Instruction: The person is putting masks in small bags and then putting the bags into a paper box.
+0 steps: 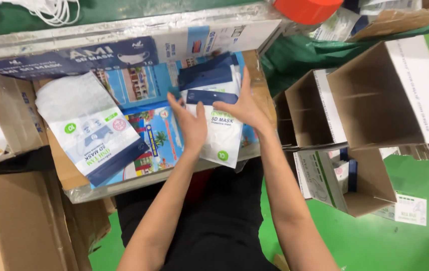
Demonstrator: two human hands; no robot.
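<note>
**One view, from my head**

The only camera sits on my head and looks steeply down and forward over my forearms. It is close: my left hand (190, 126) and right hand (244, 108) fill the middle, over the board (64, 168) across my lap. Cartons (375, 95) stand to my right.

Bright even light, slight blur, plastic glare

Two bare forearms reach up from the bottom of the head view, with no sleeves, watch, bracelets or gloves visible on them. The left hand (192, 125) and right hand (244, 108) show no rings on the fingers that can be seen. Below the arms, the person's lap is covered in plain dark, near-black clothing (214, 221).
</note>
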